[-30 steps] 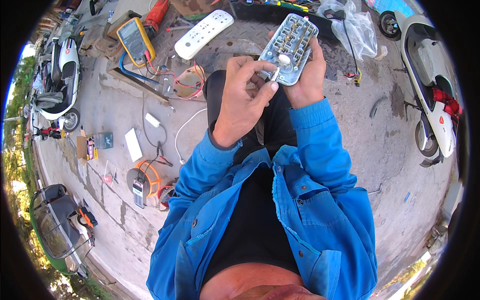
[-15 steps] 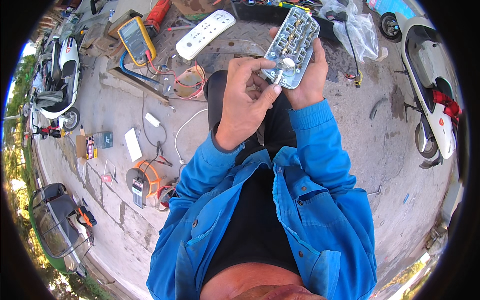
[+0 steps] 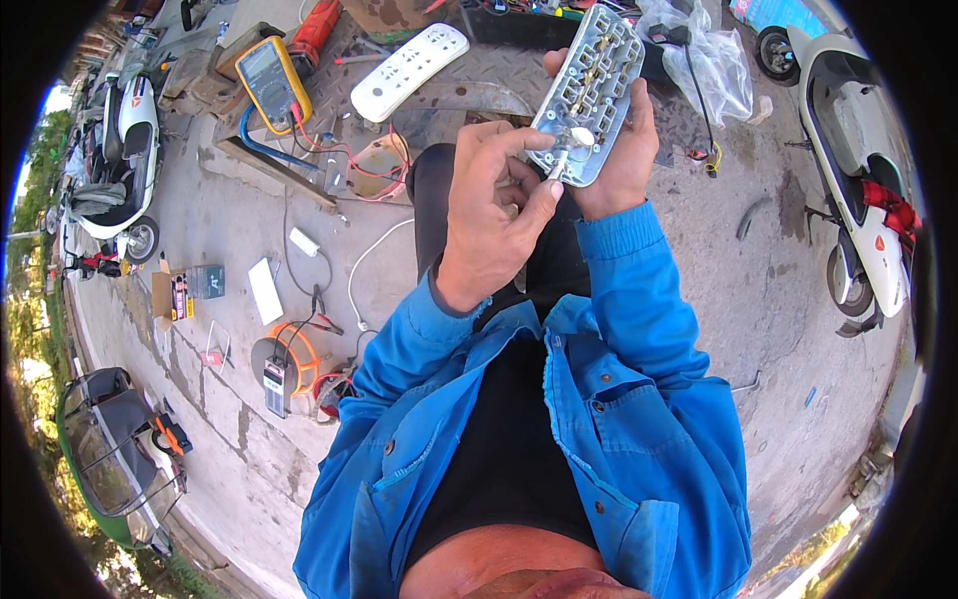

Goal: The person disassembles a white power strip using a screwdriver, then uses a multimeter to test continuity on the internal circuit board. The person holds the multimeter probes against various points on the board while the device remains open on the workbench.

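My right hand [image 3: 620, 175] grips an opened power strip housing [image 3: 605, 72], grey-blue inside, with socket compartments and brass strips, held tilted at the upper centre. A round white part [image 3: 580, 137] sits in its lower end. My left hand [image 3: 504, 195] is closed, thumb and forefinger on a short white cable-like piece [image 3: 560, 168] at that end; what exactly it is cannot be made out. Nearby, a white slotted cover [image 3: 409, 72] lies on the metal work surface [image 3: 469, 100], beside a yellow multimeter [image 3: 274, 83] with leads.
A red power tool [image 3: 311, 40], tool tray [image 3: 509, 25] and plastic bag [image 3: 714, 75] lie ahead. Cables, small boxes [image 3: 205, 280] and an orange reel [image 3: 299, 354] are on the left ground [image 3: 220, 429]. Scooters [image 3: 858, 190] stand at right and left [image 3: 115, 160].
The housing has tilted more, its upper end moving slightly up and its lower end down and right. Both my hands have shifted a little with it, keeping their hold.
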`<act>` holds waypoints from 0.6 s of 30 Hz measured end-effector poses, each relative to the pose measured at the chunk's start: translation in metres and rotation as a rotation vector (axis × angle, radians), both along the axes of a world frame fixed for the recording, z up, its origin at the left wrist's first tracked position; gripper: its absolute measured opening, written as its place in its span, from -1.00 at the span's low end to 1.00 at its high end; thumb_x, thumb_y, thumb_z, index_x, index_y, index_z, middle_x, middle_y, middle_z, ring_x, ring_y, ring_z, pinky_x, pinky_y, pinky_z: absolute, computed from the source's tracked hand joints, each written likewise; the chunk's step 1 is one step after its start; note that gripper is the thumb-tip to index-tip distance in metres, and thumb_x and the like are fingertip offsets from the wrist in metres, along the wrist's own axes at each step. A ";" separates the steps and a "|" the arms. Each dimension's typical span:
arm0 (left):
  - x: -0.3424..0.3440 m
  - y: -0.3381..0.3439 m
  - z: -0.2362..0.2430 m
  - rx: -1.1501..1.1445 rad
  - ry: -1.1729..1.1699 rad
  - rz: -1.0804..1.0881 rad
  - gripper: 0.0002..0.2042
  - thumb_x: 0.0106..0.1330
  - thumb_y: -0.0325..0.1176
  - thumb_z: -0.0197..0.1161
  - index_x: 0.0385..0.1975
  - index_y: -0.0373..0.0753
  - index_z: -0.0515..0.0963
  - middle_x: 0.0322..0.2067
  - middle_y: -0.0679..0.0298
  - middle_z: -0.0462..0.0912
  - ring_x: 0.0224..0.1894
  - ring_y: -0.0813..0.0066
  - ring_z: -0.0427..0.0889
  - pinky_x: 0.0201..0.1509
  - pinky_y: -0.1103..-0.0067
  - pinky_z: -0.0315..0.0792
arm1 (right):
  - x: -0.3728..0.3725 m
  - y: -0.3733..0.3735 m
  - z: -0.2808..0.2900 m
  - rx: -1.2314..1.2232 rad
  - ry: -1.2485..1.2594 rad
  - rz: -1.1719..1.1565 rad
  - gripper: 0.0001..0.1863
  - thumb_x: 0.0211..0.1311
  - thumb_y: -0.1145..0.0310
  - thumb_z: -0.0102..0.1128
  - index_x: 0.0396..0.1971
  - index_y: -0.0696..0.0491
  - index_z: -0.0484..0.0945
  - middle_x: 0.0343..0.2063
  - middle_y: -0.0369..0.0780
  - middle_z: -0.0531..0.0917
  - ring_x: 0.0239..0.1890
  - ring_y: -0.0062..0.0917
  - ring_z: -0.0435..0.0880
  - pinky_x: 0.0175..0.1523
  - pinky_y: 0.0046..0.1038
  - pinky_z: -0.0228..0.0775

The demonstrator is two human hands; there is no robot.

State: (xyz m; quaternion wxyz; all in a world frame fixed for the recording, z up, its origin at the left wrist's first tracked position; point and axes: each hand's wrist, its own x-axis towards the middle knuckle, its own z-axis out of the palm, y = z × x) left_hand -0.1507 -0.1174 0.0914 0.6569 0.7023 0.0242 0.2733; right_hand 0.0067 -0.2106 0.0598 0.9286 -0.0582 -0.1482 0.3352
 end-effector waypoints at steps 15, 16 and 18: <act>-0.001 0.002 0.002 0.015 -0.031 0.050 -0.41 0.39 -0.63 0.56 0.41 -0.32 0.51 0.16 0.21 0.51 -0.08 0.55 0.71 -0.08 0.62 0.70 | 0.000 0.002 -0.003 -0.064 0.001 0.017 -0.26 0.85 -0.11 -0.37 0.61 0.13 0.43 0.36 0.09 0.71 0.13 -0.18 0.84 0.21 -0.13 0.79; -0.002 0.003 0.004 0.063 -0.024 0.079 -0.43 0.38 -0.63 0.55 0.38 -0.29 0.54 0.15 0.20 0.48 -0.07 0.51 0.69 -0.08 0.59 0.68 | 0.000 0.002 -0.001 -0.079 -0.001 0.002 -0.26 0.85 -0.12 -0.37 0.60 0.13 0.43 0.35 0.09 0.72 0.14 -0.19 0.84 0.24 -0.15 0.78; -0.002 0.007 0.007 0.252 -0.036 0.160 -0.46 0.37 -0.60 0.57 0.34 -0.27 0.59 0.15 0.19 0.45 -0.03 0.43 0.66 -0.01 0.52 0.66 | -0.001 0.003 0.001 -0.077 0.007 0.022 -0.22 0.82 -0.19 -0.37 0.57 0.12 0.48 0.33 0.11 0.73 0.18 -0.19 0.84 0.26 -0.16 0.77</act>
